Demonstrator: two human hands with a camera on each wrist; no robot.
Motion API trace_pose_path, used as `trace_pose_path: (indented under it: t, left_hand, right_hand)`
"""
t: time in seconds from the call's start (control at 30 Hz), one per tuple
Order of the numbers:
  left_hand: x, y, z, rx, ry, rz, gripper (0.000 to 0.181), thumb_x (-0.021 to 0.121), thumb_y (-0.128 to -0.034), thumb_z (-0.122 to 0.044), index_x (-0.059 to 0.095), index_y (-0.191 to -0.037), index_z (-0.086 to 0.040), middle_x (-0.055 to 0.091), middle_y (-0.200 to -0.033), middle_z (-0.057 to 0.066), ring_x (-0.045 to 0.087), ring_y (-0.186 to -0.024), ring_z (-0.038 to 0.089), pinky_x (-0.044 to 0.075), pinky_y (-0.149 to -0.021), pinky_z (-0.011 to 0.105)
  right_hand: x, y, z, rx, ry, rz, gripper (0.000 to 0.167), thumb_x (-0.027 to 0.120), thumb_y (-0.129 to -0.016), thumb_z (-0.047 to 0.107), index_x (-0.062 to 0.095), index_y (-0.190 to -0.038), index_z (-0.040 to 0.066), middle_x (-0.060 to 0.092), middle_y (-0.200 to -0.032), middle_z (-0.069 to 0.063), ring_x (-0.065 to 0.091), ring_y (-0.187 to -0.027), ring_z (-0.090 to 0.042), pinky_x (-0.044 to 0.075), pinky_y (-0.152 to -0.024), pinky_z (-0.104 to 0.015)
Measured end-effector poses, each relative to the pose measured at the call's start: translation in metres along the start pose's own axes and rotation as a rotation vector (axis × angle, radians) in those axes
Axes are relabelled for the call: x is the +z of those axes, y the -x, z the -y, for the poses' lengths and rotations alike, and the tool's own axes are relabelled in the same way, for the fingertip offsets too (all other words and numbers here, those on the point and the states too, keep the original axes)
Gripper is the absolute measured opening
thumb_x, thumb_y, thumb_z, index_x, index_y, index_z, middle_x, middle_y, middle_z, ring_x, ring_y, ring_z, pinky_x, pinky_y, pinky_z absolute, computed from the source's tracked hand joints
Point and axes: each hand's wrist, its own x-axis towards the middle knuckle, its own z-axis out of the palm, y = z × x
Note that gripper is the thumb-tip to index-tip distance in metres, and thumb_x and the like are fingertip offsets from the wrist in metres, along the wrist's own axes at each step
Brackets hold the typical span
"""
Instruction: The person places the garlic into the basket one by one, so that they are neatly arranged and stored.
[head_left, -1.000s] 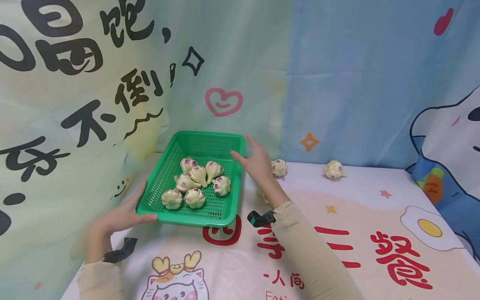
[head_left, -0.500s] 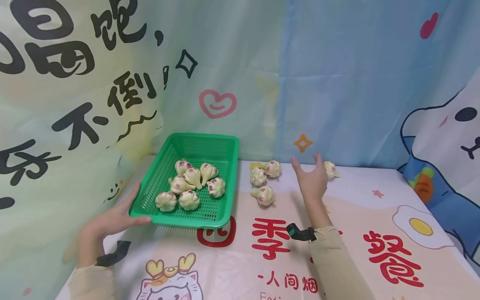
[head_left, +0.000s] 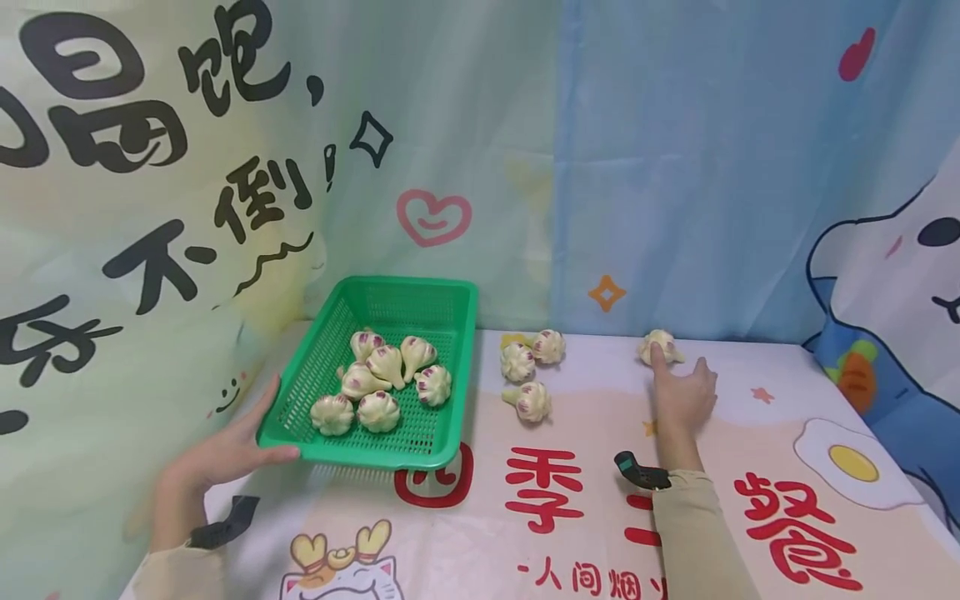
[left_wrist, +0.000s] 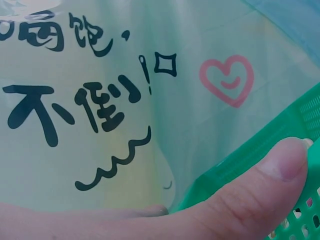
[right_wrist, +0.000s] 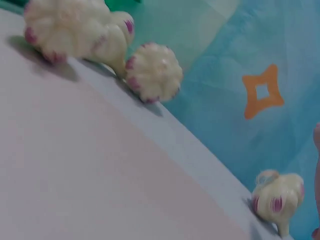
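A green plastic basket (head_left: 467, 367) stands at the left of the table with several garlic bulbs (head_left: 378, 412) inside. My left hand (head_left: 221, 450) holds its front left corner, fingers along the side and thumb across the front. In the left wrist view the thumb (left_wrist: 250, 187) lies against the basket's rim (left_wrist: 235, 157). Far to the right, my right hand (head_left: 684, 400) is spread beside a lone garlic bulb (head_left: 657, 342), the thumb overlapping it in the head view. The right wrist view shows this bulb (right_wrist: 278, 197) apart from the bit of hand at the edge.
Between the basket and my right hand lie three garlic bulbs, one at the front (head_left: 532, 402), another behind it (head_left: 517, 363) and one at the back (head_left: 549, 347). A printed curtain (head_left: 480, 150) closes off the back edge of the printed tablecloth (head_left: 585, 450).
My right hand has left the basket's right side and moved right across the table to the lone garlic bulb. The left hand stays at the basket's corner. The view has shifted slightly.
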Motion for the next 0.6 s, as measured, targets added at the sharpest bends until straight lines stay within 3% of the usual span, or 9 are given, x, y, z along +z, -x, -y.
trace_pose_path:
  t: [0.2,0.37,0.6]
  left_hand:
    - [0.004,-0.002,0.001,-0.005,0.015,0.008,0.114,0.074,-0.0812,-0.023,-0.017,-0.151,-0.017,-0.011,-0.156,0.027,0.002,-0.140,0.052,0.015,-0.104,0.068]
    - [0.005,-0.001,0.003,-0.007,0.035,-0.002,0.115,0.074,-0.0802,-0.021,-0.016,-0.151,-0.018,-0.012,-0.156,0.027,0.001,-0.140,0.053,0.014,-0.104,0.069]
    - [0.001,0.000,0.002,-0.008,0.024,0.002,0.114,0.074,-0.0805,-0.021,-0.015,-0.151,-0.016,-0.011,-0.156,0.028,0.000,-0.140,0.053,0.014,-0.103,0.070]
  right_hand:
    - [0.000,-0.018,-0.018,-0.005,0.085,-0.009,0.106,0.040,-0.081,0.077,0.023,-0.148,-0.004,0.023,-0.153,-0.025,0.017,-0.142,-0.042,0.005,-0.116,-0.054]
    - [0.002,-0.029,-0.015,-0.020,0.145,0.025,0.111,0.036,-0.079,0.080,0.027,-0.145,-0.009,0.023,-0.153,-0.025,0.014,-0.143,-0.040,-0.007,-0.114,-0.056]
    - [0.015,-0.038,-0.014,0.000,0.251,0.086,0.118,0.025,-0.076,0.087,0.029,-0.144,-0.010,0.020,-0.154,-0.027,0.008,-0.144,-0.041,-0.012,-0.110,-0.063]
